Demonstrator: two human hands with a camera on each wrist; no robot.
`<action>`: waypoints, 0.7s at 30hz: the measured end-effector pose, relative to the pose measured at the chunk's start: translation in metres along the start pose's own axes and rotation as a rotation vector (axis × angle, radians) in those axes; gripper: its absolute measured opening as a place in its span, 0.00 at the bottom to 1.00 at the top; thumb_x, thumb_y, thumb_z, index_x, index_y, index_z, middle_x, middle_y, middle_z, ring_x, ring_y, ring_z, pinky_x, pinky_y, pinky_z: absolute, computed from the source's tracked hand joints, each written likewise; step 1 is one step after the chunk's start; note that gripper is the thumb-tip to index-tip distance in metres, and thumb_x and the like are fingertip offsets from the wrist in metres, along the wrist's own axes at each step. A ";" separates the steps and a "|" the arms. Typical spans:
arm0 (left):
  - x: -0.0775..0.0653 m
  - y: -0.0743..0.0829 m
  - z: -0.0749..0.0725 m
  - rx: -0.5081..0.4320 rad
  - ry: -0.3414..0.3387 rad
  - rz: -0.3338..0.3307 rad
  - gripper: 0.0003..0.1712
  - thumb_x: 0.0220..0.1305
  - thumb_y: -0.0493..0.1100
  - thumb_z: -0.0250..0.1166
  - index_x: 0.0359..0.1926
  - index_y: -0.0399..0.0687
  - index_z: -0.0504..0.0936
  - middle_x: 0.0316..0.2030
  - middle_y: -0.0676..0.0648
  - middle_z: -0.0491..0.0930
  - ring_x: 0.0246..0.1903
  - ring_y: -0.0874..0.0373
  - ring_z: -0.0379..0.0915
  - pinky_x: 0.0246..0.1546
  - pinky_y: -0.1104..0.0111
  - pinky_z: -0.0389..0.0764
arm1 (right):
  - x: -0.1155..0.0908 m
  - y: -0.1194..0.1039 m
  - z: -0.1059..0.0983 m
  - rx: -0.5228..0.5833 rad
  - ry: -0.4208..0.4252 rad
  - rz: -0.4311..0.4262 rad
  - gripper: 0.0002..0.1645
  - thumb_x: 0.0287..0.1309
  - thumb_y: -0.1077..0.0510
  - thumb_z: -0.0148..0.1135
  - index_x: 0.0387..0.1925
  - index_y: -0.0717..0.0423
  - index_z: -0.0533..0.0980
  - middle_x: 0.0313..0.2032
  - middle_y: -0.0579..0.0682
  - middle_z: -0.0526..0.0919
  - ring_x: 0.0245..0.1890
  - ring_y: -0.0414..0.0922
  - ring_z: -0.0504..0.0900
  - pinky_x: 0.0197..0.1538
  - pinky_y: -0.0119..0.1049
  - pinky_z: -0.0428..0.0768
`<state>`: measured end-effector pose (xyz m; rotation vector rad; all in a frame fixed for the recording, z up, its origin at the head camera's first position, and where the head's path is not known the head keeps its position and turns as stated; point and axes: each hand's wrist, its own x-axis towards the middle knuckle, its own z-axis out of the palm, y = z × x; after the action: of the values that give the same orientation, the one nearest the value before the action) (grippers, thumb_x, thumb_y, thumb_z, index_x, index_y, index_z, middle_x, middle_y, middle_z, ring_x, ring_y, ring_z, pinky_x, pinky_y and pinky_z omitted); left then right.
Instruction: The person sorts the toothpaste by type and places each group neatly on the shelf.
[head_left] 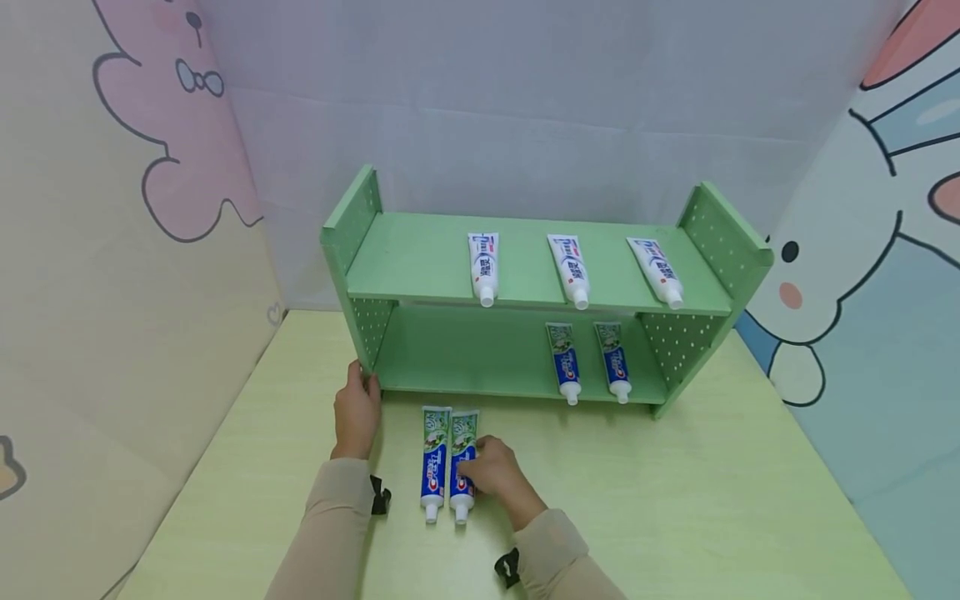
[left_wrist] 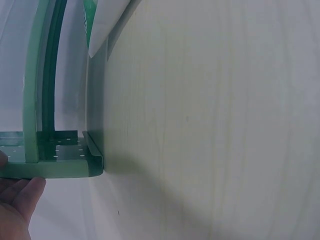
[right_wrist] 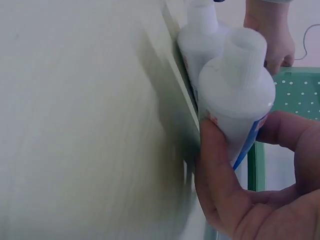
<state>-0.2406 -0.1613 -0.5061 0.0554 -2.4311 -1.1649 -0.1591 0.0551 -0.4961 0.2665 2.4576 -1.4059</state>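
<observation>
In the head view my right hand pinches the right one of two green-and-blue toothpaste tubes lying side by side on the table. The right wrist view shows thumb and fingers on either side of this toothpaste tube, near its white cap. Just left of it lies the other toothpaste tube, untouched. My left hand holds the front edge of the left side panel of a green two-tier shelf. From the left wrist, its fingers show against the panel's edge.
Three white toothpaste tubes, the middle one among them, lie spaced out on the upper board. Two green-and-blue tubes, one being the left tube, lie on the lower board's right half. Walls with cartoon figures flank the table.
</observation>
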 end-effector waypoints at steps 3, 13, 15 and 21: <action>-0.001 -0.001 0.000 -0.003 0.005 0.008 0.18 0.74 0.37 0.53 0.61 0.37 0.67 0.39 0.29 0.81 0.29 0.40 0.80 0.26 0.49 0.76 | -0.002 0.001 -0.005 0.047 -0.017 0.007 0.33 0.54 0.65 0.66 0.59 0.76 0.67 0.31 0.57 0.78 0.18 0.45 0.77 0.24 0.39 0.78; 0.001 -0.003 0.002 0.002 0.006 0.012 0.19 0.74 0.37 0.53 0.62 0.38 0.67 0.40 0.29 0.81 0.31 0.39 0.81 0.28 0.48 0.76 | -0.005 0.001 -0.018 0.102 -0.045 0.034 0.33 0.54 0.65 0.67 0.60 0.74 0.67 0.35 0.57 0.78 0.23 0.46 0.79 0.28 0.41 0.81; 0.001 -0.003 0.001 -0.001 0.006 0.010 0.19 0.74 0.37 0.53 0.62 0.38 0.67 0.40 0.29 0.81 0.31 0.39 0.81 0.28 0.48 0.77 | -0.007 0.000 -0.020 0.112 -0.052 0.030 0.33 0.54 0.65 0.67 0.60 0.74 0.67 0.35 0.57 0.78 0.23 0.47 0.79 0.28 0.42 0.81; 0.000 -0.003 0.002 0.001 0.008 0.006 0.18 0.74 0.37 0.54 0.62 0.37 0.67 0.40 0.29 0.81 0.31 0.40 0.81 0.28 0.49 0.76 | -0.009 -0.002 -0.025 0.123 -0.067 0.021 0.34 0.55 0.65 0.66 0.61 0.73 0.67 0.35 0.56 0.79 0.24 0.48 0.80 0.27 0.42 0.81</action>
<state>-0.2421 -0.1617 -0.5091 0.0536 -2.4231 -1.1589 -0.1552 0.0753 -0.4796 0.2668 2.3120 -1.5340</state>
